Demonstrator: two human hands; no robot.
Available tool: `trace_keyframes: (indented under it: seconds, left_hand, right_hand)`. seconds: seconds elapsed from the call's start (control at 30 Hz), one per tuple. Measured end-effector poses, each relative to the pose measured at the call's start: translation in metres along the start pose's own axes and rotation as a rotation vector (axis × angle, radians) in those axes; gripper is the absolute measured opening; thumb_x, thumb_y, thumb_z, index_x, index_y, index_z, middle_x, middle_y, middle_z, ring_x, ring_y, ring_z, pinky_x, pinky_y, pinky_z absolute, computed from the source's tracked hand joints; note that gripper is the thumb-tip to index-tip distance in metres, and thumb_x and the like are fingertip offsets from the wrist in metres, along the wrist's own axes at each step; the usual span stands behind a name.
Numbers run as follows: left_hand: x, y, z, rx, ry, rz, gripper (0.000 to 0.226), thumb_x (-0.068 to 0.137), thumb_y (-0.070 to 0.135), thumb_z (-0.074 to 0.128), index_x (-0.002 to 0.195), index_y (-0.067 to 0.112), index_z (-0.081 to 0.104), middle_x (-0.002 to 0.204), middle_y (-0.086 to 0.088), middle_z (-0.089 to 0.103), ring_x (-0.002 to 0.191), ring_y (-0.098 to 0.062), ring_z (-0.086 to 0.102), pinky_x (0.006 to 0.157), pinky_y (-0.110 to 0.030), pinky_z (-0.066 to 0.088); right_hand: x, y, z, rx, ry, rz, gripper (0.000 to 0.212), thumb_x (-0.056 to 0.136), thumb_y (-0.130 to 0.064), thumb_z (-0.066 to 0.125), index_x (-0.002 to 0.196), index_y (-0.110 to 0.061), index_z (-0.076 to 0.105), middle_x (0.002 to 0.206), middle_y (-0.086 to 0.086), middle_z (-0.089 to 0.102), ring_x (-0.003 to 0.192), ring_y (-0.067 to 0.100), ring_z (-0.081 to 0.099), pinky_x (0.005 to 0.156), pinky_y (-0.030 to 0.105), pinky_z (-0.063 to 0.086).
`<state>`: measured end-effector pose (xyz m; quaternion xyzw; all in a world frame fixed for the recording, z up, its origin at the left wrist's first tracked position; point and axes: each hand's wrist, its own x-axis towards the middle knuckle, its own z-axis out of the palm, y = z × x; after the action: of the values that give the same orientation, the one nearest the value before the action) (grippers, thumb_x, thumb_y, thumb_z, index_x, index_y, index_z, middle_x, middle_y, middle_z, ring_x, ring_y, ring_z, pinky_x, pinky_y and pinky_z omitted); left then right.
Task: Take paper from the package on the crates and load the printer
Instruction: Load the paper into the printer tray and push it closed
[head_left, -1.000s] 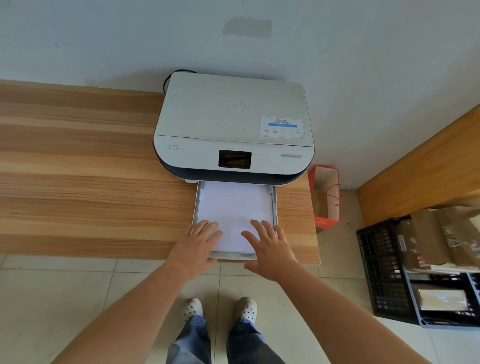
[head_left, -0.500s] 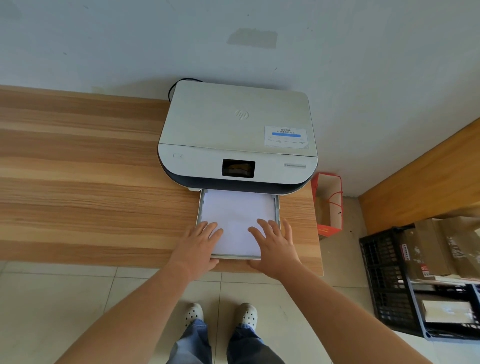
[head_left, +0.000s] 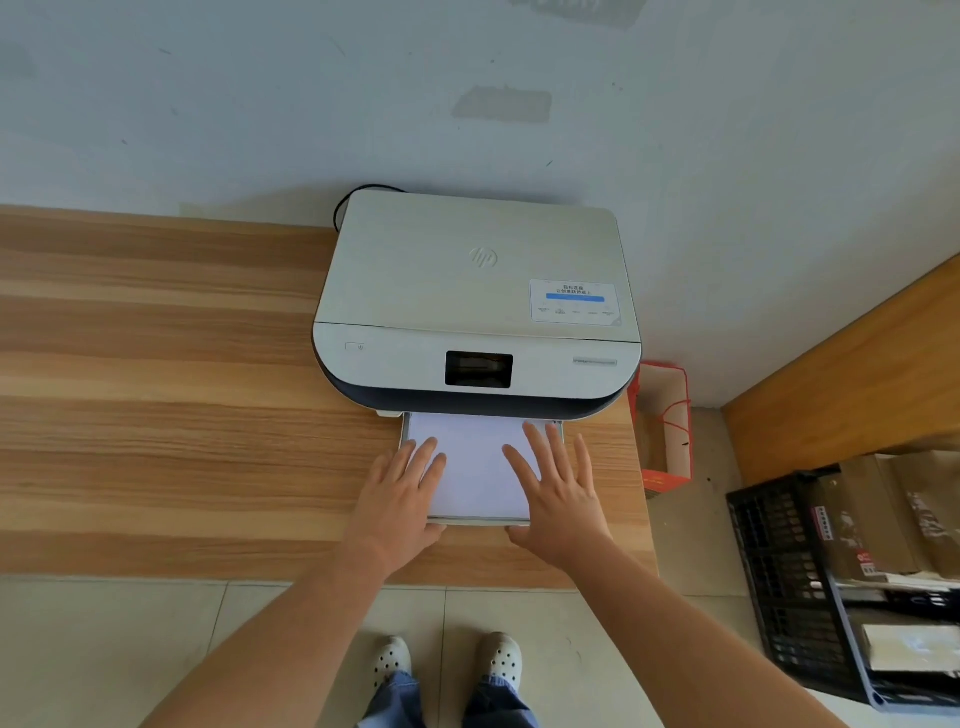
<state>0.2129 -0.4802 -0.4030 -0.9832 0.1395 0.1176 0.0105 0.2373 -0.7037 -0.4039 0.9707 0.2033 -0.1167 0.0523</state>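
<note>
A white printer (head_left: 475, 291) with a dark front band stands on the wooden table (head_left: 156, 389) against the wall. Its paper tray (head_left: 478, 521) sticks out toward me, holding a stack of white paper (head_left: 475, 467). My left hand (head_left: 400, 493) lies flat on the tray's left side, fingers spread, thumb at the front edge. My right hand (head_left: 558, 488) rests flat on the right side, fingers reaching almost to the printer's body. Neither hand grips anything. Brown paper packages (head_left: 878, 514) sit on black crates (head_left: 789, 587) at the right.
A red paper bag (head_left: 662, 426) stands on the floor between the table's right end and a wooden unit (head_left: 857, 374). The crates stand on the tiled floor (head_left: 130, 649) right of me. My feet in white clogs (head_left: 447, 662) are below the table's edge.
Both hands have slid forward with the tray, which now sits further inside the printer, so less paper shows. The camera has tilted, putting the printer lower in view.
</note>
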Motion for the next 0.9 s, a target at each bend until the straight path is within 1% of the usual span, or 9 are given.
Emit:
trace_keyframes:
  seconds: [0.1, 0.17, 0.27, 0.37, 0.47, 0.57, 0.73, 0.83, 0.9]
  left_hand:
    - [0.007, -0.004, -0.001, 0.003, 0.024, -0.023, 0.083, 0.087, 0.053, 0.052, 0.151, 0.016, 0.015, 0.161, -0.007, 0.007, 0.146, -0.029, 0.009, 0.115, -0.047, 0.016]
    - [0.015, -0.007, -0.003, 0.026, 0.05, -0.032, 0.084, 0.083, 0.054, 0.058, 0.149, 0.016, 0.023, 0.16, -0.009, 0.013, 0.144, -0.031, 0.016, 0.113, -0.048, 0.021]
    - [0.026, -0.01, -0.005, 0.061, 0.091, -0.024, 0.086, 0.074, 0.05, 0.071, 0.143, 0.013, 0.038, 0.157, -0.012, 0.024, 0.14, -0.034, 0.027, 0.11, -0.05, 0.028]
    - [0.035, -0.013, -0.006, 0.087, 0.145, -0.008, 0.086, 0.07, 0.045, 0.076, 0.14, 0.011, 0.042, 0.156, -0.014, 0.025, 0.139, -0.036, 0.029, 0.111, -0.052, 0.026]
    - [0.044, -0.017, -0.008, 0.094, 0.164, -0.02, 0.088, 0.072, 0.044, 0.075, 0.144, 0.011, 0.035, 0.159, -0.014, 0.015, 0.143, -0.036, 0.019, 0.114, -0.054, 0.017]
    - [0.052, -0.02, -0.01, 0.119, 0.163, -0.021, 0.092, 0.077, 0.046, 0.07, 0.148, 0.01, 0.025, 0.16, -0.013, 0.006, 0.145, -0.035, 0.01, 0.115, -0.053, 0.011]
    - [0.062, -0.024, -0.015, 0.112, 0.189, -0.024, 0.096, 0.078, 0.041, 0.07, 0.15, 0.01, 0.016, 0.16, -0.013, 0.001, 0.146, -0.034, 0.003, 0.116, -0.055, 0.011]
    - [0.069, -0.026, -0.018, 0.149, 0.173, -0.028, 0.099, 0.08, 0.045, 0.067, 0.151, 0.012, 0.006, 0.159, -0.013, -0.011, 0.145, -0.035, -0.009, 0.116, -0.058, 0.004]
    - [0.073, -0.028, -0.018, 0.171, 0.168, -0.029, 0.103, 0.079, 0.047, 0.066, 0.151, 0.012, 0.0, 0.158, -0.013, -0.016, 0.144, -0.035, -0.015, 0.116, -0.058, 0.0]
  right_hand:
    - [0.009, 0.003, -0.001, -0.016, 0.013, 0.014, 0.106, 0.074, -0.064, 0.058, 0.152, -0.026, -0.003, 0.158, 0.008, -0.024, 0.143, 0.033, -0.027, 0.114, 0.057, -0.014]
    - [0.016, 0.006, -0.005, -0.025, 0.02, 0.028, 0.107, 0.075, -0.065, 0.057, 0.152, -0.025, -0.005, 0.157, 0.008, -0.025, 0.143, 0.032, -0.028, 0.114, 0.057, -0.015]
    - [0.028, 0.01, -0.01, -0.046, 0.028, 0.031, 0.108, 0.076, -0.064, 0.058, 0.153, -0.022, -0.005, 0.159, 0.011, -0.023, 0.143, 0.032, -0.028, 0.115, 0.057, -0.012]
    - [0.039, 0.012, -0.014, -0.076, 0.036, 0.016, 0.107, 0.078, -0.063, 0.057, 0.151, -0.022, -0.01, 0.157, 0.011, -0.027, 0.142, 0.032, -0.031, 0.115, 0.056, -0.015]
    - [0.048, 0.015, -0.017, -0.076, 0.049, 0.027, 0.109, 0.078, -0.062, 0.058, 0.151, -0.021, -0.011, 0.157, 0.011, -0.027, 0.141, 0.032, -0.031, 0.115, 0.055, -0.014]
    - [0.056, 0.017, -0.02, -0.082, 0.055, 0.023, 0.11, 0.078, -0.061, 0.059, 0.151, -0.021, -0.013, 0.156, 0.011, -0.029, 0.141, 0.032, -0.031, 0.115, 0.056, -0.012]
    - [0.066, 0.02, -0.024, -0.067, 0.095, 0.046, 0.113, 0.075, -0.06, 0.064, 0.152, -0.02, -0.009, 0.158, 0.011, -0.023, 0.144, 0.033, -0.025, 0.116, 0.055, -0.011]
    - [0.072, 0.022, -0.026, -0.07, 0.121, 0.056, 0.118, 0.072, -0.059, 0.067, 0.153, -0.018, -0.008, 0.159, 0.011, -0.022, 0.144, 0.033, -0.023, 0.116, 0.054, -0.012]
    - [0.075, 0.022, -0.026, -0.087, 0.123, 0.058, 0.12, 0.072, -0.061, 0.066, 0.152, -0.017, -0.013, 0.158, 0.011, -0.025, 0.144, 0.033, -0.025, 0.116, 0.055, -0.011]
